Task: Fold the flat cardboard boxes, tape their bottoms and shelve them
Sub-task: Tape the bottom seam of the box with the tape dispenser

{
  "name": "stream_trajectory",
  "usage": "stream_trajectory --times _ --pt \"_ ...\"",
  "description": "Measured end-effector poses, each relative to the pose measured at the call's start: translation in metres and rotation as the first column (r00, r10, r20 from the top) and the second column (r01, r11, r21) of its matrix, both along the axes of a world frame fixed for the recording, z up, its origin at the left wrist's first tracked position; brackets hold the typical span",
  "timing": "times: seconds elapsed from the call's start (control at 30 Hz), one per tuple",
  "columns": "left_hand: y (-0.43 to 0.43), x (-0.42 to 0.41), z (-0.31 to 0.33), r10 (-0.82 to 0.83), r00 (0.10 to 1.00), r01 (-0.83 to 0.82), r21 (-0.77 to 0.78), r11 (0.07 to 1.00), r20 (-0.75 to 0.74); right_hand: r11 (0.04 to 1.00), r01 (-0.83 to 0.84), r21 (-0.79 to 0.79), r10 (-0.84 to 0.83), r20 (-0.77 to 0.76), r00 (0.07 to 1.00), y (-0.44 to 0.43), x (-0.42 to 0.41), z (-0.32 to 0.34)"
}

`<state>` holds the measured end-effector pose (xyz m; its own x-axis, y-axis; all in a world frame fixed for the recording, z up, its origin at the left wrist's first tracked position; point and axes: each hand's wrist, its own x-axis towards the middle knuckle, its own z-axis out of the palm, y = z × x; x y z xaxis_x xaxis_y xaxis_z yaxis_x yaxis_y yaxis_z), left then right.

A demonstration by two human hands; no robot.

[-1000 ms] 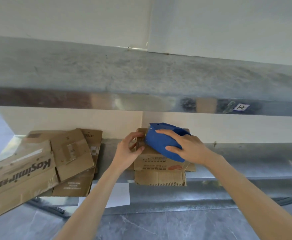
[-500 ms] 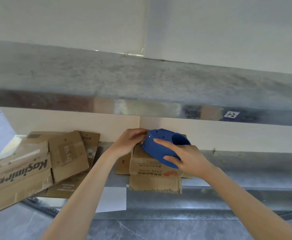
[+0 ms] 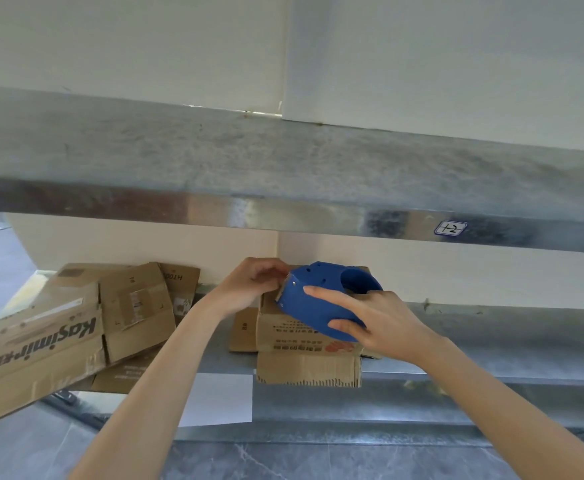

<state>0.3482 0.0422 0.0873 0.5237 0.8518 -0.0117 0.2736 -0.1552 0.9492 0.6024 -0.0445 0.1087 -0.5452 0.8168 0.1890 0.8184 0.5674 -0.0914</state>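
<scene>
Flattened cardboard boxes point(image 3: 58, 327) lie overlapped at the left of the lower metal shelf point(image 3: 491, 341), one printed "Kasimir". Left hand point(image 3: 252, 285), fingers curled, meets the far top edge of the folded cardboard box point(image 3: 294, 337) beside the dispenser's toothed end; whether it pinches anything cannot be told. Blue tape dispenser point(image 3: 318, 306) sits atop this box, mid-shelf, its body gripped by the right hand point(image 3: 384, 323).

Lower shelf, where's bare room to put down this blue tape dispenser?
Bare metal on the lower shelf right of the box, out to the frame's edge. The upper shelf looks bare too. Crowded left of the box: the flat cardboard pile.
</scene>
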Motion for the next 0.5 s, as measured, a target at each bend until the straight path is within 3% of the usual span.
stream_trajectory --times 0.3,0.5 --pt "-0.009 0.000 0.010 -0.022 0.999 0.024 -0.036 0.999 0.046 1.000 -0.001 -0.020 0.000 -0.040 0.999 -0.006 -0.005 0.006" --pt "-0.011 -0.004 0.011 -0.007 1.000 0.007 -0.025 1.000 0.001 0.998 -0.002 -0.065 -0.013 -0.217 0.976 -0.010 -0.010 0.005"
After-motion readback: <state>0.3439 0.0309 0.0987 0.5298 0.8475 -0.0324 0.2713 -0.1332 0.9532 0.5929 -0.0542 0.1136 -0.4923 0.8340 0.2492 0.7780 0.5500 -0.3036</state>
